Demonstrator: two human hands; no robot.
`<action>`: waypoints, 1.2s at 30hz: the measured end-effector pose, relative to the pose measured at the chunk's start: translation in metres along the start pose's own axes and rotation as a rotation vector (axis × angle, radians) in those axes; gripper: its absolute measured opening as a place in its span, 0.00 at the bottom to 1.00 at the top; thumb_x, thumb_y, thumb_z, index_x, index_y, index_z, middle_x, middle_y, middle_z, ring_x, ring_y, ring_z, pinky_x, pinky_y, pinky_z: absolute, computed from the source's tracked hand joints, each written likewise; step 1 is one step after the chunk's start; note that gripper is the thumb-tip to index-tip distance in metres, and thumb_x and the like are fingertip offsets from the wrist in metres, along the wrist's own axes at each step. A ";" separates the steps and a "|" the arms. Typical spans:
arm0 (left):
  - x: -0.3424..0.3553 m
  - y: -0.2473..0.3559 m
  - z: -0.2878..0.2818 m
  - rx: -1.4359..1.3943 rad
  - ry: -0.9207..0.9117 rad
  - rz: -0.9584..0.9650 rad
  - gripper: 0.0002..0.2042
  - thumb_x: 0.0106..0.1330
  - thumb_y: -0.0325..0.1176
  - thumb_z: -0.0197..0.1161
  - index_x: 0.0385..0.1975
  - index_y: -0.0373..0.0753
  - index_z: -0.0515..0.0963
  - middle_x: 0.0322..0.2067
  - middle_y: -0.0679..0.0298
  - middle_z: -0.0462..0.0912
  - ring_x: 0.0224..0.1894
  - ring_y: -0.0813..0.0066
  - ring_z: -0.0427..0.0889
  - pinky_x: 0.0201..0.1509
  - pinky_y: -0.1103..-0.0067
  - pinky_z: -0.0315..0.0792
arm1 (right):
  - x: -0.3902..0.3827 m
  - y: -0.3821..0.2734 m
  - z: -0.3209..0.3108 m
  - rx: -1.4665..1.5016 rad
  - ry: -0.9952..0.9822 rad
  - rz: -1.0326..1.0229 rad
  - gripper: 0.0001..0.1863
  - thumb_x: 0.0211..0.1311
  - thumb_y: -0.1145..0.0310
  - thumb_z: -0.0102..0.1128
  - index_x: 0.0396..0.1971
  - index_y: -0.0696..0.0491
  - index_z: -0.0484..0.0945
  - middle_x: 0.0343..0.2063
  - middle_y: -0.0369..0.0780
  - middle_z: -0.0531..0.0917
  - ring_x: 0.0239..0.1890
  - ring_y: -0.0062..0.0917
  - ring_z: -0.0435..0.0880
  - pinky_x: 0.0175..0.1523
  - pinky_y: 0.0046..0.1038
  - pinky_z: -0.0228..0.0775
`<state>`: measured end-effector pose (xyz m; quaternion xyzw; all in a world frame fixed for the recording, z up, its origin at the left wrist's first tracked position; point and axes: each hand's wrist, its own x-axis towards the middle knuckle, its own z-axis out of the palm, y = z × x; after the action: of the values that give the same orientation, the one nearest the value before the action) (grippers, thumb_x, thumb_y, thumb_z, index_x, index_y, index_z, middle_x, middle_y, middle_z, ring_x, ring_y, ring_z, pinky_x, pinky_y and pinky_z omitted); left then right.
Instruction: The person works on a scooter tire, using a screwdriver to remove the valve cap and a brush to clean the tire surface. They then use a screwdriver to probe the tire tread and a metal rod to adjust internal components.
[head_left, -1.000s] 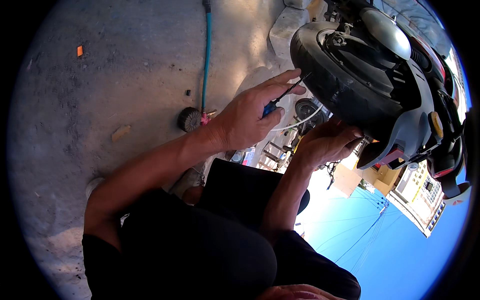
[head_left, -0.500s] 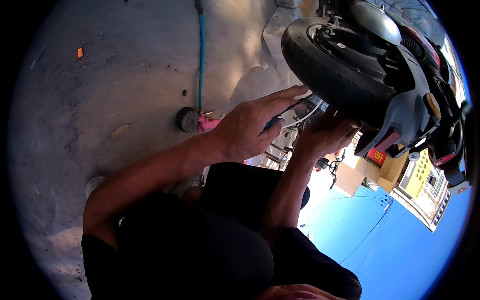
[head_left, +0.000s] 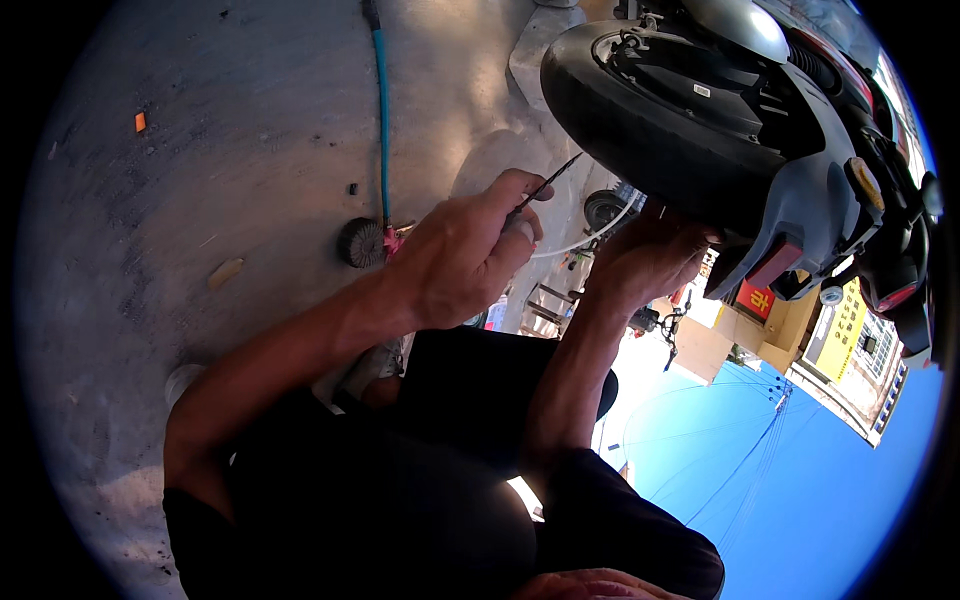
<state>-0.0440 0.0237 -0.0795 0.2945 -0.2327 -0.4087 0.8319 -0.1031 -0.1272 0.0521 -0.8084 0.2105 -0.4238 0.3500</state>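
Note:
My left hand (head_left: 465,250) is closed around a slim, dark, pointed tool (head_left: 545,189), whose tip stands just off the tyre; its handle is hidden in my palm. A thin white cord or tube (head_left: 590,236) curves from beside this hand toward the tyre's underside. The black tyre (head_left: 650,130) belongs to a grey scooter (head_left: 815,200). My right hand (head_left: 650,260) is up against the tyre's lower side, fingers curled in shadow. What those fingers grip is hidden.
A teal hose (head_left: 383,120) runs over the concrete ground to a pink fitting (head_left: 394,243) beside a round, ribbed black object (head_left: 360,243). An orange scrap (head_left: 140,122) lies farther left. Behind my right arm are a small wheel (head_left: 604,210) and a building with a yellow sign (head_left: 836,335).
My left hand has drawn back from the tyre, to the left, bringing the pointed tool with it and showing its tip. My right hand stays at the tyre. The whole view has shifted slightly.

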 end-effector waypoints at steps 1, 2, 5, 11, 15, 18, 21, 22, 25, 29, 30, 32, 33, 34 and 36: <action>0.002 0.003 0.001 0.022 0.023 -0.006 0.18 0.75 0.30 0.54 0.58 0.24 0.68 0.41 0.41 0.85 0.39 0.51 0.88 0.47 0.63 0.79 | 0.003 -0.002 0.001 0.011 -0.002 -0.003 0.29 0.78 0.52 0.59 0.66 0.58 0.71 0.54 0.42 0.82 0.61 0.29 0.81 0.67 0.36 0.75; 0.003 0.004 0.002 0.045 0.043 -0.014 0.17 0.76 0.30 0.53 0.57 0.24 0.67 0.39 0.42 0.85 0.38 0.51 0.88 0.46 0.63 0.79 | 0.002 -0.002 0.006 0.010 -0.005 0.002 0.29 0.78 0.52 0.58 0.66 0.58 0.70 0.55 0.42 0.82 0.61 0.30 0.80 0.68 0.37 0.75; 0.004 0.017 -0.002 0.036 0.037 -0.095 0.16 0.76 0.30 0.53 0.57 0.24 0.68 0.36 0.44 0.85 0.36 0.53 0.88 0.43 0.63 0.79 | -0.007 0.004 0.009 -0.108 -0.069 0.021 0.33 0.77 0.50 0.58 0.69 0.60 0.67 0.60 0.48 0.79 0.64 0.37 0.79 0.68 0.45 0.75; -0.003 0.004 0.004 0.162 0.146 0.119 0.14 0.75 0.29 0.55 0.55 0.27 0.73 0.32 0.48 0.85 0.32 0.60 0.87 0.37 0.66 0.79 | -0.002 -0.003 0.007 0.029 -0.084 0.050 0.33 0.75 0.60 0.62 0.71 0.60 0.63 0.64 0.50 0.75 0.66 0.37 0.77 0.66 0.42 0.78; -0.005 0.014 0.005 0.156 0.068 0.056 0.17 0.76 0.30 0.56 0.60 0.29 0.74 0.46 0.47 0.85 0.49 0.60 0.86 0.53 0.69 0.80 | 0.004 -0.005 -0.004 -0.410 -0.046 -0.101 0.34 0.75 0.50 0.60 0.69 0.60 0.67 0.63 0.49 0.77 0.65 0.40 0.79 0.68 0.48 0.76; -0.005 0.019 0.008 0.187 0.065 0.068 0.16 0.76 0.29 0.57 0.60 0.30 0.74 0.45 0.47 0.85 0.47 0.61 0.87 0.52 0.69 0.80 | 0.009 0.000 -0.015 -0.539 -0.074 -0.173 0.35 0.75 0.46 0.59 0.67 0.59 0.68 0.62 0.49 0.78 0.65 0.41 0.79 0.69 0.51 0.75; -0.007 0.021 0.012 0.184 0.083 0.108 0.16 0.76 0.29 0.57 0.60 0.29 0.74 0.44 0.47 0.86 0.47 0.61 0.87 0.50 0.69 0.80 | 0.008 -0.002 -0.004 -0.010 -0.014 -0.002 0.36 0.74 0.46 0.60 0.67 0.60 0.68 0.62 0.49 0.79 0.64 0.41 0.80 0.68 0.52 0.76; -0.007 0.023 0.012 0.176 0.076 0.088 0.16 0.76 0.29 0.57 0.60 0.29 0.75 0.44 0.47 0.86 0.47 0.61 0.87 0.51 0.69 0.80 | 0.009 -0.002 -0.004 -0.037 -0.017 -0.011 0.36 0.74 0.46 0.60 0.67 0.60 0.68 0.62 0.49 0.79 0.64 0.41 0.80 0.68 0.51 0.77; -0.007 0.027 0.012 0.169 0.071 0.064 0.16 0.76 0.28 0.57 0.60 0.29 0.75 0.44 0.47 0.86 0.47 0.61 0.87 0.51 0.69 0.80 | 0.010 -0.004 -0.002 -0.128 -0.037 -0.032 0.35 0.75 0.47 0.60 0.68 0.59 0.68 0.62 0.48 0.79 0.63 0.40 0.81 0.65 0.50 0.79; -0.009 0.027 0.016 0.188 0.095 0.108 0.16 0.76 0.28 0.57 0.60 0.29 0.75 0.45 0.46 0.86 0.47 0.61 0.87 0.51 0.69 0.80 | 0.010 -0.004 -0.007 -0.239 -0.070 -0.043 0.33 0.76 0.48 0.59 0.68 0.58 0.69 0.62 0.47 0.79 0.62 0.39 0.81 0.63 0.48 0.80; -0.009 0.027 0.016 0.189 0.101 0.122 0.16 0.76 0.28 0.57 0.60 0.29 0.75 0.45 0.46 0.86 0.47 0.61 0.87 0.51 0.69 0.80 | 0.011 -0.003 -0.010 -0.272 -0.080 -0.055 0.33 0.76 0.49 0.58 0.68 0.58 0.69 0.62 0.47 0.79 0.62 0.39 0.81 0.63 0.48 0.80; -0.011 0.027 0.017 0.191 0.099 0.113 0.16 0.76 0.28 0.58 0.60 0.29 0.75 0.45 0.46 0.86 0.47 0.61 0.87 0.51 0.69 0.80 | 0.012 -0.002 -0.015 -0.357 -0.105 -0.087 0.32 0.77 0.49 0.57 0.68 0.58 0.69 0.61 0.47 0.79 0.62 0.38 0.82 0.63 0.47 0.80; -0.011 0.027 0.017 0.191 0.099 0.109 0.16 0.76 0.28 0.58 0.60 0.29 0.75 0.45 0.46 0.86 0.47 0.60 0.87 0.51 0.69 0.80 | 0.012 -0.002 -0.016 -0.353 -0.109 -0.078 0.31 0.78 0.49 0.56 0.68 0.57 0.69 0.61 0.47 0.79 0.62 0.38 0.81 0.63 0.48 0.80; -0.012 0.028 0.017 0.197 0.095 0.108 0.16 0.76 0.28 0.58 0.60 0.29 0.75 0.45 0.46 0.87 0.47 0.60 0.88 0.50 0.69 0.80 | 0.012 -0.003 -0.015 -0.348 -0.113 -0.070 0.31 0.78 0.50 0.55 0.68 0.57 0.68 0.61 0.46 0.79 0.62 0.38 0.81 0.63 0.48 0.80; -0.012 0.031 0.017 0.207 0.085 0.107 0.16 0.76 0.29 0.58 0.60 0.29 0.75 0.44 0.46 0.87 0.47 0.60 0.88 0.50 0.70 0.80 | 0.009 -0.010 -0.006 -0.228 -0.097 0.001 0.29 0.80 0.50 0.54 0.68 0.56 0.68 0.62 0.47 0.79 0.63 0.38 0.81 0.64 0.49 0.79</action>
<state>-0.0440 0.0437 -0.0479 0.3829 -0.2535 -0.3245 0.8269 -0.1026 -0.1285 0.0669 -0.8624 0.2404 -0.3575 0.2656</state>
